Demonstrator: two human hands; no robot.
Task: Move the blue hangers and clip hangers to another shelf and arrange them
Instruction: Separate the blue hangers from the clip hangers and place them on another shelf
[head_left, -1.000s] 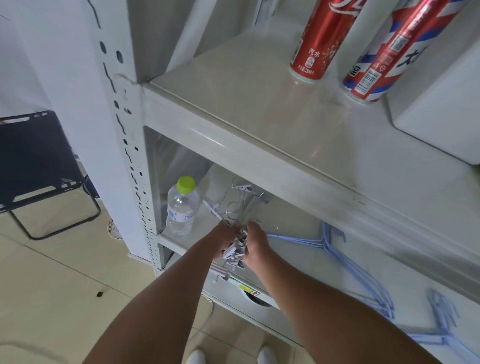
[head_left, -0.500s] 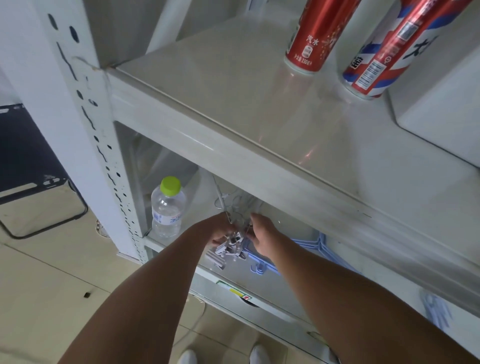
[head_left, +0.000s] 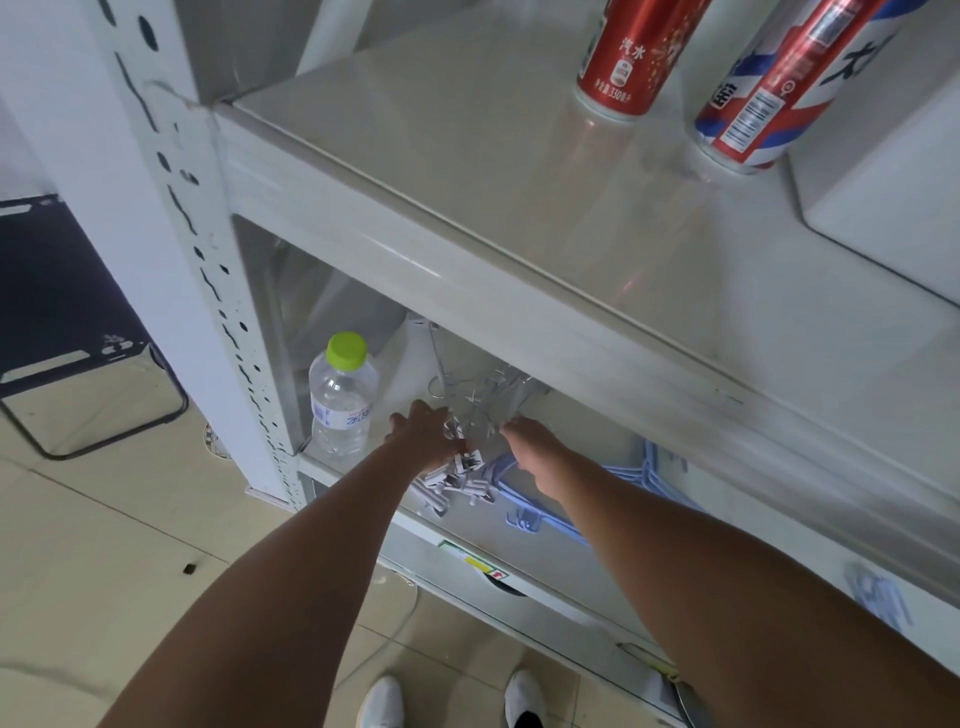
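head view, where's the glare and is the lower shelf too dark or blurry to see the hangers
Head view: red glare streaks reflect off the glossy upper shelf below the cans; the lower shelf sits in shadow, so the clip hangers and blue hangers look dim and soft; wide-angle distortion bends the shelf post.

Both arms are reaching forward and down, nearly straight. Left hand (head_left: 428, 434) is gripping the clip hangers (head_left: 460, 475), fingers curled. Right hand (head_left: 532, 449) is sitting just beside, fingers hidden.

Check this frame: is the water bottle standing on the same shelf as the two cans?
No, the water bottle stands on the lower shelf, while both cans stand one shelf above.
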